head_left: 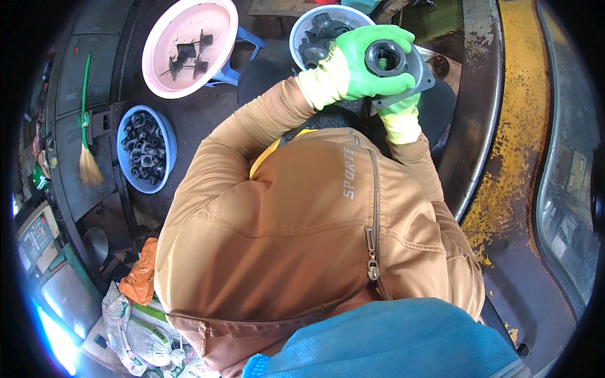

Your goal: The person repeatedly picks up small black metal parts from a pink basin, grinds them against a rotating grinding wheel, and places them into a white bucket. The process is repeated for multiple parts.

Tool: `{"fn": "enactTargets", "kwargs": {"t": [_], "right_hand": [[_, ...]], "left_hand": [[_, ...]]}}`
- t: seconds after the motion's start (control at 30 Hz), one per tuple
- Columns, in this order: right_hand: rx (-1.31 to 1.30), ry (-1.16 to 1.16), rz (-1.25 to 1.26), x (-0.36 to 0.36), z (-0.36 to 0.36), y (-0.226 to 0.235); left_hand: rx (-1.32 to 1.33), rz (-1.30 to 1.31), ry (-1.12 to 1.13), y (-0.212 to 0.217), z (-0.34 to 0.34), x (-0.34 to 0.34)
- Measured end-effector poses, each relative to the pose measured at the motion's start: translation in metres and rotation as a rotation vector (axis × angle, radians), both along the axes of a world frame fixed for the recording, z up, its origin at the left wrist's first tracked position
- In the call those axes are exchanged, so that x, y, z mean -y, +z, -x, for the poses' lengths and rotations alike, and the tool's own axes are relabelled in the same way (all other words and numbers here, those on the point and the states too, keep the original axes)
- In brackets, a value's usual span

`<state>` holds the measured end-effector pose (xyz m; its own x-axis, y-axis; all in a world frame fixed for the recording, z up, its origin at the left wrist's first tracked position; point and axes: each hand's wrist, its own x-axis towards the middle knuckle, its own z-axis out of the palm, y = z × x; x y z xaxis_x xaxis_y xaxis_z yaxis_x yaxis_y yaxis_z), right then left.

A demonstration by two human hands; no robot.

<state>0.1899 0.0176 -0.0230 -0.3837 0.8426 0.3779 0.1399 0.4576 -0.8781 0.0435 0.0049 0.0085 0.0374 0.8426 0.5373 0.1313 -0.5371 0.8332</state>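
Both of my hands are in green gloves with pale yellow cuffs, held out in front of me at the upper right. Between them is a dark grey flanged part (423, 70) with a round, hollow black collar and a squarish plate with corner holes. My left hand (353, 60) is closed about the collar, its fingers curving around the ring. My right hand (401, 107) grips the plate from below, and most of its fingers are hidden behind the part. Just left of the part, a white-blue basket (293, 45) holds several dark moulded pieces (313, 51).
A pink basin (156, 57) with a few dark pieces rests on a blue stool (228, 75). Below it stands a light blue basin (171, 142) full of small black parts. A worn yellow machine frame (513, 120) borders the right; a broom (88, 160) leans at left near plastic bags (142, 334).
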Motion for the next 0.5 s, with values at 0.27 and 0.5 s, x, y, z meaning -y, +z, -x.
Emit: {"fn": "enactTargets", "kwargs": {"t": [0.27, 0.5], "right_hand": [[0.195, 0.135, -0.015, -0.003, -0.018, 0.019], [0.12, 0.354, 0.157, 0.004, -0.022, 0.014]], "left_hand": [[-0.065, 0.154, -0.246, 0.014, 0.016, 0.003], [-0.045, 0.233, -0.44, 0.015, 0.026, 0.002]]}}
